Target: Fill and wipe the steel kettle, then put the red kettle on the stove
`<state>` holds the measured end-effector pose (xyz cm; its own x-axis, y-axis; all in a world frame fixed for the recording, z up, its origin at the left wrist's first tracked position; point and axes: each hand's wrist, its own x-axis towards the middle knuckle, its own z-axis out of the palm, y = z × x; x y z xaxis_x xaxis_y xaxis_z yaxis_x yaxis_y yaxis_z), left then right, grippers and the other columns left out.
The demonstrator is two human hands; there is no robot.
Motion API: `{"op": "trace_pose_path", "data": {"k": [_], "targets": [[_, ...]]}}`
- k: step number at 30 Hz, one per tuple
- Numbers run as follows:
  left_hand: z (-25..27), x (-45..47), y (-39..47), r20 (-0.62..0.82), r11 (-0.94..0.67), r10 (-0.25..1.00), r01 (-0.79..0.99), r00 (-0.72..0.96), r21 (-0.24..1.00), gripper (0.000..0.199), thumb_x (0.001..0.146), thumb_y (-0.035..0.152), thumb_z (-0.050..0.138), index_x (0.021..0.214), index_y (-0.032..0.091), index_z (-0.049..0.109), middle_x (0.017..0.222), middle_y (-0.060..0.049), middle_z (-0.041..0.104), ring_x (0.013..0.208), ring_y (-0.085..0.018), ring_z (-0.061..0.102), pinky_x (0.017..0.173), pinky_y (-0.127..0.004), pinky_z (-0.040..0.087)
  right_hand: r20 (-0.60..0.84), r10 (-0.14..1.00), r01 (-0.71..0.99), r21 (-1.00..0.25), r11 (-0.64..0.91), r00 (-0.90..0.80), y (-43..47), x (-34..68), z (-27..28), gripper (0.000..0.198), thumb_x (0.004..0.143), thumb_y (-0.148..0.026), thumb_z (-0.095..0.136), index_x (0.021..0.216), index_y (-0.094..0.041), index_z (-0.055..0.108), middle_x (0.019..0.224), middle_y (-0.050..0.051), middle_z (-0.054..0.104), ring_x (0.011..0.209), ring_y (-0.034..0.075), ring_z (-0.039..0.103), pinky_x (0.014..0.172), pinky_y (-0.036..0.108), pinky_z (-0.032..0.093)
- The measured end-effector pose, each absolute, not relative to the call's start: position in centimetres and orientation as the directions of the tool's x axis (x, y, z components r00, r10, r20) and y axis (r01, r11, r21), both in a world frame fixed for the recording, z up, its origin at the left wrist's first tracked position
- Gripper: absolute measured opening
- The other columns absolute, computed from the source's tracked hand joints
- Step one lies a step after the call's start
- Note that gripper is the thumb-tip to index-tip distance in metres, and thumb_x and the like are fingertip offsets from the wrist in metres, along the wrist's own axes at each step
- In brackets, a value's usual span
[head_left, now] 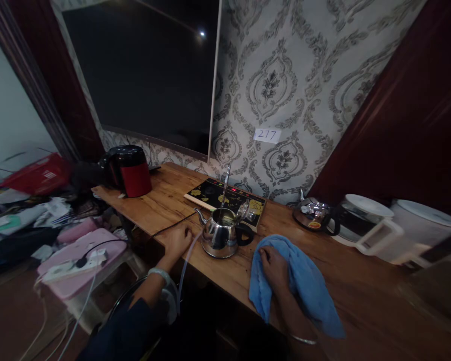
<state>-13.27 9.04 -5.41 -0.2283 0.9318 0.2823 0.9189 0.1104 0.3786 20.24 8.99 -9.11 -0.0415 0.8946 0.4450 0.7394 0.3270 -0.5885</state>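
Lying on the blue cloth point(311, 286) at the near right, the right hand point(274, 265) has its fingers curled in; whether they pinch a fold cannot be told. Gathering the part that hangs over the table's point(165, 200) edge would likely give better control and less drag. Farther left, the left hand point(180, 240) is loosely curled beside the clear tube point(185, 268); whether it grips the tube cannot be told. It would do well to keep the tube from snagging. Just beyond, between the hands, the steel kettle point(218, 240) stands upright, its glass lid point(243, 210) tilted open; steadying it by its black handle point(244, 233) seems safest. At the far side lies the black hotplate point(203, 190), a red light glowing.
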Motion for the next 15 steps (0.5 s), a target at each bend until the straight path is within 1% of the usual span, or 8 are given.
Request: {"op": "trace_pose_path", "data": {"k": [4,7,9,12,15], "targets": [[-5.40,-13.05,8.95,0.289,0.124,0.933,0.943,-0.217,0.308,0.018,0.086,0.020,0.047,0.089,0.019,0.065,0.092,-0.009,0.071,0.087,-0.023,0.065,0.071,-0.030,0.044,0.450,0.892,0.733,-0.592,0.335,-0.045,9.15,20.39,-9.28,0.035,0.088,-0.033,0.036,0.087,-0.020,0.069,0.091,0.009,0.073,0.086,0.024,0.066,0.082,0.036,0.048],[-5.38,-12.94,8.89,0.325,0.089,0.929,0.960,-0.176,0.265,0.018,0.085,0.016,0.046,0.086,0.018,0.064,0.094,-0.011,0.069,0.092,-0.024,0.063,0.078,-0.032,0.045,0.447,0.893,0.742,-0.582,0.334,-0.051,9.14,20.42,-9.18,0.035,0.087,-0.033,0.036,0.086,-0.020,0.069,0.090,0.009,0.073,0.085,0.024,0.066,0.081,0.036,0.048],[-5.39,-12.93,8.87,0.343,0.059,0.927,0.962,-0.153,0.268,0.019,0.085,0.014,0.046,0.085,0.018,0.064,0.094,-0.011,0.068,0.094,-0.024,0.061,0.081,-0.032,0.045,0.442,0.896,0.749,-0.577,0.325,-0.047,9.08,20.36,-9.07,0.034,0.086,-0.033,0.037,0.085,-0.021,0.069,0.089,0.009,0.073,0.086,0.024,0.066,0.081,0.036,0.048],[-5.48,-13.01,8.88,0.344,0.049,0.927,0.959,-0.148,0.280,0.017,0.085,0.015,0.047,0.087,0.018,0.064,0.094,-0.011,0.067,0.095,-0.024,0.061,0.083,-0.033,0.045,0.432,0.900,0.748,-0.581,0.321,-0.050,8.98,20.23,-8.97,0.034,0.085,-0.034,0.037,0.084,-0.021,0.069,0.088,0.009,0.073,0.086,0.024,0.066,0.083,0.037,0.048],[-5.60,-13.07,8.92,0.345,0.050,0.926,0.956,-0.152,0.288,0.017,0.084,0.014,0.048,0.089,0.017,0.064,0.096,-0.011,0.067,0.097,-0.025,0.060,0.084,-0.034,0.045,0.423,0.906,0.713,-0.627,0.314,-0.027,9.02,20.13,-8.76,0.035,0.084,-0.036,0.038,0.083,-0.021,0.069,0.087,0.008,0.073,0.086,0.025,0.065,0.083,0.038,0.048]]}}
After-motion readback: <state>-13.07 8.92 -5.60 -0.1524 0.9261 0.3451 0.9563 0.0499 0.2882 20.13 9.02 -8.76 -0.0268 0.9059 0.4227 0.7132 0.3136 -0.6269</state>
